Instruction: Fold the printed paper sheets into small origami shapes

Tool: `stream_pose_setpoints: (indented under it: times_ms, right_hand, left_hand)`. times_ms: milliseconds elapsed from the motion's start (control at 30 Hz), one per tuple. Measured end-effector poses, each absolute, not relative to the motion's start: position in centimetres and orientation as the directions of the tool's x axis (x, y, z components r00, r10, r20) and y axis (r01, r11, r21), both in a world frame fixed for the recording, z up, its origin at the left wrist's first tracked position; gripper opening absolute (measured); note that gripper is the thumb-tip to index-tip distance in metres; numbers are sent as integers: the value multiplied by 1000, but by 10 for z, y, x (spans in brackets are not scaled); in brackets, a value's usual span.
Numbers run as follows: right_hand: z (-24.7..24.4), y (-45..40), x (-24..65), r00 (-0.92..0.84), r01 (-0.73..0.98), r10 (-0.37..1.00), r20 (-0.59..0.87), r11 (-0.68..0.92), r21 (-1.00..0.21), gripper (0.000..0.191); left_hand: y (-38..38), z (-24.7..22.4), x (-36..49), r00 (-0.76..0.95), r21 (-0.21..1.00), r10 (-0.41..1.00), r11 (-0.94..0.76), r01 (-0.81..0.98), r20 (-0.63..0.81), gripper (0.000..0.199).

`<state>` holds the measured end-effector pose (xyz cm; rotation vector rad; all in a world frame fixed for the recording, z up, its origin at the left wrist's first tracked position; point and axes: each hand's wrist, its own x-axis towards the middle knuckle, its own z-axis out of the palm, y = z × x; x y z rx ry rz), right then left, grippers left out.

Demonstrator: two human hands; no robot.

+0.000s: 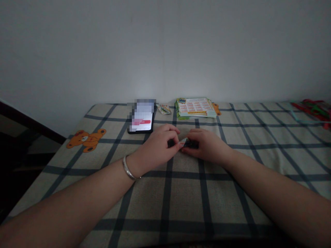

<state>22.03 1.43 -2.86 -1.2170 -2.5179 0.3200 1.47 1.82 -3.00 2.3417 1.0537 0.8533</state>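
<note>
Between my two hands is a small folded paper piece (183, 142), light with red and dark parts. My left hand (161, 144), with a silver bangle at the wrist, pinches its left side between thumb and fingers. My right hand (207, 144) has its fingers closed on the right side of the same piece. Both hands rest low over the checked tablecloth (186, 193). The fingers partly hide the paper. Just behind the hands lies a stack of printed sheets (196, 106), and a small folded paper (164, 109) sits to its left.
A phone with a lit screen (142, 117) lies behind my left hand. A printed bear (86, 139) shows on the cloth at the left. Red and green items (317, 108) lie at the far right. The wall (165, 51) rises behind the table's back edge.
</note>
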Motion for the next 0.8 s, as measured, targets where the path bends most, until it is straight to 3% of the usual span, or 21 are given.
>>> stream_pose_setpoints:
  times_ms: [267, 500, 800]
  right_hand:
    - [-21, 9, 215, -522, 755, 793, 313, 601, -262, 15]
    - [-23, 7, 214, -520, 773, 801, 296, 589, -238, 12]
    - [-26, 6, 220, -510, 630, 711, 484, 692, -353, 13]
  left_hand:
    - [25, -32, 11, 562, 494, 700, -712, 500, 441, 10]
    - [19, -26, 12, 590, 407, 627, -779, 477, 508, 4]
    - [16, -19, 11, 559, 316, 593, -796, 516, 580, 9]
